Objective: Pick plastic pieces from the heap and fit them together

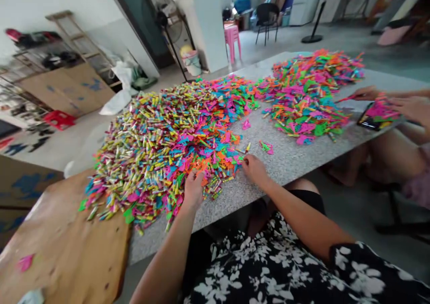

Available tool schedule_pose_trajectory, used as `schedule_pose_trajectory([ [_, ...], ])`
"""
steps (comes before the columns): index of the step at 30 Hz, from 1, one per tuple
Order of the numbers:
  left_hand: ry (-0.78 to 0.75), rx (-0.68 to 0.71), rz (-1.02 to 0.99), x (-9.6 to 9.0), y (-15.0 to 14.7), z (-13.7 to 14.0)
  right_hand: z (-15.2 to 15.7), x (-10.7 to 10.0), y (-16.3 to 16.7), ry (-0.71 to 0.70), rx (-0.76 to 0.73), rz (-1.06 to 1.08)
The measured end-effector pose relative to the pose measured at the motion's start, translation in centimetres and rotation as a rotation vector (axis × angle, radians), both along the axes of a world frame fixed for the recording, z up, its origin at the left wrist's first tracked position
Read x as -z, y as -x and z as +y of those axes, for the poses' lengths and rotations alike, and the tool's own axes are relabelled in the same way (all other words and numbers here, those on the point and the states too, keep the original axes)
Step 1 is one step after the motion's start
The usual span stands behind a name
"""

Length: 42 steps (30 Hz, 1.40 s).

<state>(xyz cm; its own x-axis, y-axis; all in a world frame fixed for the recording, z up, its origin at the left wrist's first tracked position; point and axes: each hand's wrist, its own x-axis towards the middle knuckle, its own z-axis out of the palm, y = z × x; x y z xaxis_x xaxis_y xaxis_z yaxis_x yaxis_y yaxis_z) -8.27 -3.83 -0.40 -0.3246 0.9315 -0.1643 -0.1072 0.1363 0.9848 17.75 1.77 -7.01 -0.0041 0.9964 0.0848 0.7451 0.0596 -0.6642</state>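
Head view, one stone-topped table point(295, 160) with stock as follows. Item one: a large heap of small yellow-and-coloured tubes point(148, 138), covering the near-left half of the table and spilling onto a wooden board point(67, 250) at the near left. Item two: flat plastic cut-outs in pink, orange, blue and green point(215, 147), mixed into the right edge of that heap, directly ahead of us. Item three: a second pile of coloured pieces point(309, 93) at the far right, unsorted as far as we can tell. Our left hand point(193, 190) rests curled on the near edge of the cut-outs, fingers closed over a few orange pieces. Our right hand point(254, 167) sits just right of it on bare stone, fingertips pinched narrowly on what we take for a small piece, too small to name. A few loose pieces point(266, 146) lie just beyond. At the right, another person's hands point(408, 107) work over a dark tray point(369, 122) of pink pieces. We judge the work barely begun: both piles remain large.
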Motion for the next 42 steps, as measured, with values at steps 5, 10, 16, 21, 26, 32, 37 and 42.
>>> schedule_pose_trajectory([
  [5, 0.075, -0.035, -0.168, -1.2, 0.6, -1.7, 3.5, -1.1, -1.3, -0.054, 0.133, -0.185],
  [10, 0.052, 0.021, -0.187, -1.7, 1.1, -2.2, 6.9, -1.9, -3.7, 0.075, -0.091, -0.473],
  [16, 0.059, 0.086, -0.183, -2.3, 0.3, -2.1, 7.4, -3.1, -4.7, 0.074, -0.159, -0.488],
  [21, 0.07, 0.262, -0.043, -2.6, -0.9, -1.7, 2.6, -5.9, -0.9, 0.02, -0.214, 0.18],
  [26, 0.073, 0.535, 0.219, -3.3, -1.5, -1.2, -1.7, -8.5, 2.1, 0.171, -0.508, 0.725],
  [32, 0.026, 0.677, 0.271, -4.5, -1.5, -0.9, -2.4, -8.8, 2.4, 0.256, -0.514, 0.808],
  [37, 0.079, 0.62, 0.384, -4.7, -1.6, -0.8, -2.6, -9.0, 2.4, 0.27, -0.495, 0.787],
  [42, 0.059, 0.543, 0.306, -4.0, -1.7, -0.4, -2.4, -8.8, 2.2, 0.277, -0.426, 0.799],
])
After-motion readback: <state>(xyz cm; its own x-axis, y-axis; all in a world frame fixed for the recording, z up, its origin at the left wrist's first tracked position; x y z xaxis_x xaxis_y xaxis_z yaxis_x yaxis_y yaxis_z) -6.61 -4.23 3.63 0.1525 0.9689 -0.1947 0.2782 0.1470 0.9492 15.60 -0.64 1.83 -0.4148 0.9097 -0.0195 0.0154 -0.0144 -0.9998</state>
